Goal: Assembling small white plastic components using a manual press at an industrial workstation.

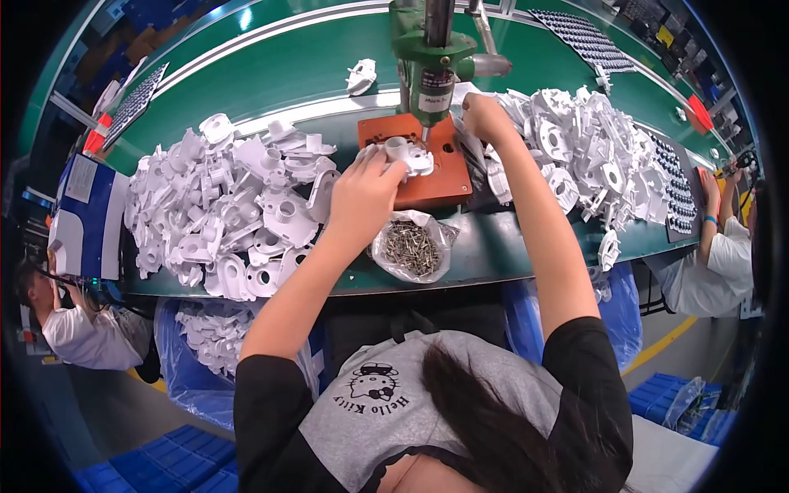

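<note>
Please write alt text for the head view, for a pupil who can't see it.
A person's left hand holds a white part over an orange base beneath a green machine; the right hand is curled beside the machine. Piles of white parts flank the base, with an open bag of small metal fasteners in front.

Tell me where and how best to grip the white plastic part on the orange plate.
I'd take the white plastic part by its left end, near the raised round collar, coming from the left. The left hand holds it on that side, while the machine's tool tip points down near its right portion, so fingers there would probably be in the way.
</note>
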Tool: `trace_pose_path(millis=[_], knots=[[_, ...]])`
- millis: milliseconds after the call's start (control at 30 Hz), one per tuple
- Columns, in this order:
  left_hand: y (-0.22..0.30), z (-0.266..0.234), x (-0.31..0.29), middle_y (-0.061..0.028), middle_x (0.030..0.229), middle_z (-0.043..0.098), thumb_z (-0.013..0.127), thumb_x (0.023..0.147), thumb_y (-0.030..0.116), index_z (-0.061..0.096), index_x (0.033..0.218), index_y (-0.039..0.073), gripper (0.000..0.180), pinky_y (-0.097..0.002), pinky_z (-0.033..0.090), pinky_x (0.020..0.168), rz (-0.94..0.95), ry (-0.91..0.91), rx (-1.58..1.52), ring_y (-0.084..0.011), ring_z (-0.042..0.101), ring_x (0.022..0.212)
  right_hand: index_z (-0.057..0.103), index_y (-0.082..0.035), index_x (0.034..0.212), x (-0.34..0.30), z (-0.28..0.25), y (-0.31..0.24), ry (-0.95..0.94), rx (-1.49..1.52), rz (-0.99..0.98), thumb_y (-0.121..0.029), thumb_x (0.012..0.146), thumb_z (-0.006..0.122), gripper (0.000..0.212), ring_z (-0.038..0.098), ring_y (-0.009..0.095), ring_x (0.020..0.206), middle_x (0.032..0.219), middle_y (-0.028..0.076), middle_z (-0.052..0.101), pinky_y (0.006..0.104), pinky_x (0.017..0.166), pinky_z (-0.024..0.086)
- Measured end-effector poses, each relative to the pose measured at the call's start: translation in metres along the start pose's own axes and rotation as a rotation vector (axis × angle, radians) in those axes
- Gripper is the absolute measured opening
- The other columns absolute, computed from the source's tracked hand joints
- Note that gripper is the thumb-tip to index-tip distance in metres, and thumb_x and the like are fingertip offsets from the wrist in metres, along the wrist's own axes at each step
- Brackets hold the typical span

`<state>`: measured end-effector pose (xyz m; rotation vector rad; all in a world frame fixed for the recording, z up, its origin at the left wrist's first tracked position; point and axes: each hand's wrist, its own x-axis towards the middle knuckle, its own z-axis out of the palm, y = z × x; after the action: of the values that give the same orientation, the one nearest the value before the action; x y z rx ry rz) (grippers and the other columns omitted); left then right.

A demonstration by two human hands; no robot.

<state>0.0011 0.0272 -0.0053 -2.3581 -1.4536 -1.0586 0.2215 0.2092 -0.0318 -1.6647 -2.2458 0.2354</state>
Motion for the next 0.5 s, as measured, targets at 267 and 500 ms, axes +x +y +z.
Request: trace_pose_path(millis=[267, 500], knots=[[-0.012, 0.03, 0.005, -0.0199, 0.101, 0.062, 0.061, 0.077, 0.011, 0.055, 0.088, 0.007, 0.013, -0.0414, 0.049, 0.088, 0.109, -0.004, 0.114, -0.0339, 0.062, 0.098, 0.066, -0.001, 0.098, 0.032, 0.02, 0.004, -0.078, -0.086, 0.109, -0.009, 0.078, 0.049, 0.028, 0.063, 0.04, 0.097, 0.104, 0.023, 0.064, 0.0453, 0.082, 0.051], [-0.027, 0.03, -0.001, -0.0188, 0.111, 0.059, 0.062, 0.082, 0.012, 0.058, 0.088, 0.003, 0.012, -0.0428, 0.045, 0.094, 0.093, -0.081, -0.01, -0.0359, 0.056, 0.108, 0.063, 0.007, 0.095, 0.005, -0.012, -0.023, 0.105, 0.219, -0.083, -0.005, 0.076, 0.057, 0.024, 0.063, 0.041, 0.089, 0.095, 0.025, 0.065, 0.0432, 0.078, 0.05]])
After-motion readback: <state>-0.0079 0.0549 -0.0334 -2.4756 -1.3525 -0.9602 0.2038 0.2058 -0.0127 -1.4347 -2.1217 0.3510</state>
